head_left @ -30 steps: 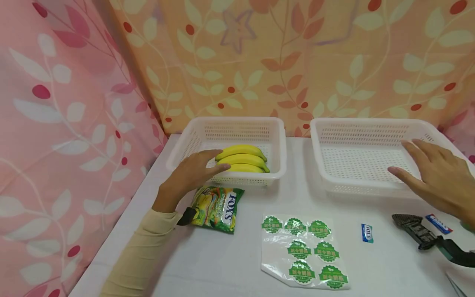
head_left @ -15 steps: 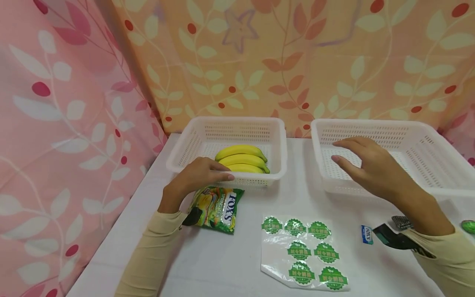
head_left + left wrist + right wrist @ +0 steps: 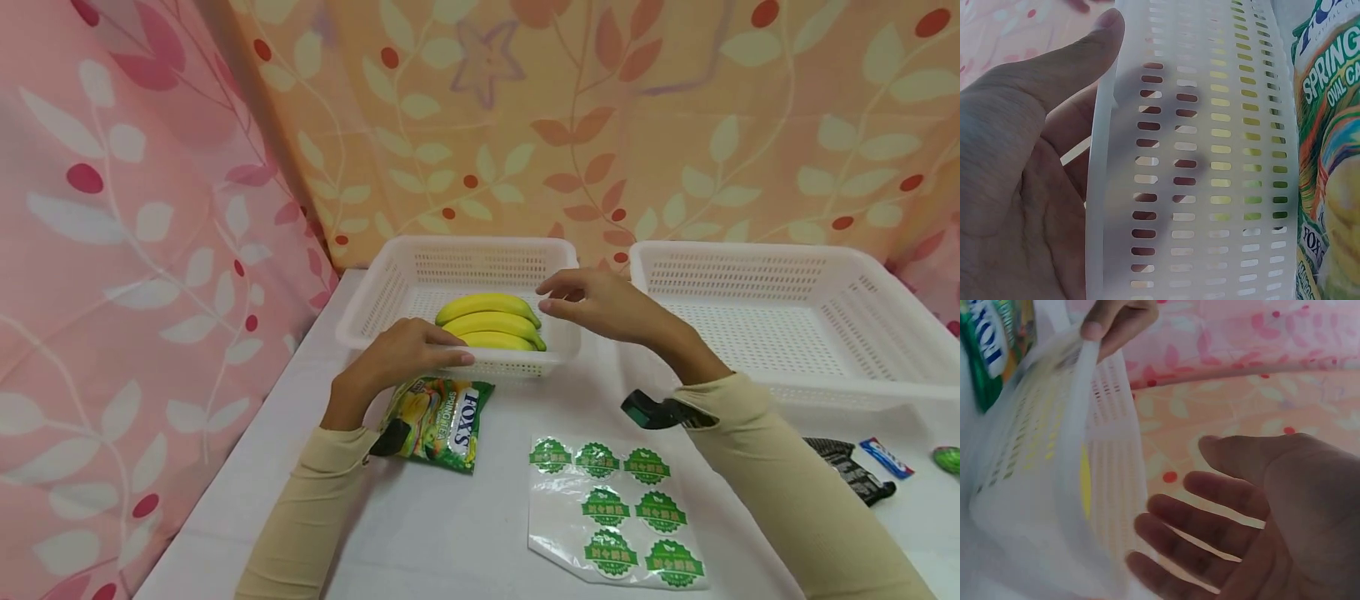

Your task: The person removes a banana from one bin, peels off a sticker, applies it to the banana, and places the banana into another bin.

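A white perforated plastic basket (image 3: 480, 242) stands at the left back of the table, with several yellow bananas (image 3: 491, 320) lying inside. My left hand (image 3: 400, 353) grips its front rim. In the left wrist view, the thumb lies along the near side of the rim and the fingers show through the slots of the basket wall (image 3: 1116, 250). My right hand (image 3: 606, 305) is over the basket's right end, its fingers spread and slightly bent in the right wrist view (image 3: 1210, 519). Nothing is held in it, and it appears apart from the rim.
A second white basket (image 3: 750, 248) stands to the right. A green FOX'S candy bag (image 3: 446, 423) lies before the left basket. Nearer are a sheet of green stickers (image 3: 606, 507), a black wrapped item (image 3: 855, 468), a blue packet (image 3: 887, 457) and a green candy (image 3: 949, 458).
My right hand has swept left from over the right basket to the left basket's right end. My left hand has lowered from beside the bananas and taken hold of the front rim.
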`<state>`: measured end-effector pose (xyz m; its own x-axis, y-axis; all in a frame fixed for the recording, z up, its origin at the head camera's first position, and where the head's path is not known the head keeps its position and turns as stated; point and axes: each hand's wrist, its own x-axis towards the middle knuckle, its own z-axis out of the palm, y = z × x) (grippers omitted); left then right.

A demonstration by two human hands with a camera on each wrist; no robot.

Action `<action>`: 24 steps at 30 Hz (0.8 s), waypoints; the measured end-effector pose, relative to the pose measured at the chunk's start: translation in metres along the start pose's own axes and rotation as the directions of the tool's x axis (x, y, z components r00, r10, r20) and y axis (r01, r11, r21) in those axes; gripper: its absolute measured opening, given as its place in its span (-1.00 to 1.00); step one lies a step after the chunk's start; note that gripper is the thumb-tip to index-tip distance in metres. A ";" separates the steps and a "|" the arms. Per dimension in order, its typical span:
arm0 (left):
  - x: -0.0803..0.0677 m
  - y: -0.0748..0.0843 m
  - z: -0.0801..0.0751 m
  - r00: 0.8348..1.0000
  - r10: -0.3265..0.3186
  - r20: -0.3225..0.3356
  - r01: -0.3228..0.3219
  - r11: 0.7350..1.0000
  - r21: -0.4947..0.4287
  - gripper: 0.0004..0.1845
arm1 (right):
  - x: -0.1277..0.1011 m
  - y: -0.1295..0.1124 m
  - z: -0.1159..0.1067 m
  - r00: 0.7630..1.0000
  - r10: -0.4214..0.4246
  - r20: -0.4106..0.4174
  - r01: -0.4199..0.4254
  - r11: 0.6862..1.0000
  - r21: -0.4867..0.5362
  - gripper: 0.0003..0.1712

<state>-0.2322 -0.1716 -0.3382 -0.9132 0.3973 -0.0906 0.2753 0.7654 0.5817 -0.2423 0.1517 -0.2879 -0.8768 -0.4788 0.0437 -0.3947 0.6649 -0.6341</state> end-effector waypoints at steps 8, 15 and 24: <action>0.002 -0.003 0.000 1.000 -0.006 0.013 0.006 1.000 -0.005 -0.42 | 0.054 -0.005 0.018 0.954 0.109 0.280 -0.162 0.971 0.175 -0.42; 0.003 -0.001 0.001 1.000 -0.006 0.004 0.006 1.000 0.003 -0.43 | 0.076 -0.001 0.031 0.896 0.219 0.387 -0.311 0.931 0.193 -0.35; 0.002 0.004 0.002 0.999 -0.033 0.010 0.033 0.999 -0.012 -0.39 | 0.085 0.001 0.045 0.852 0.321 0.413 -0.418 0.892 0.170 -0.39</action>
<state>-0.2321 -0.1671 -0.3377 -0.9187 0.3768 -0.1183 0.2410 0.7722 0.5879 -0.3050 0.0851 -0.3196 -0.7603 -0.4318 -0.4853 0.0616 0.6959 -0.7155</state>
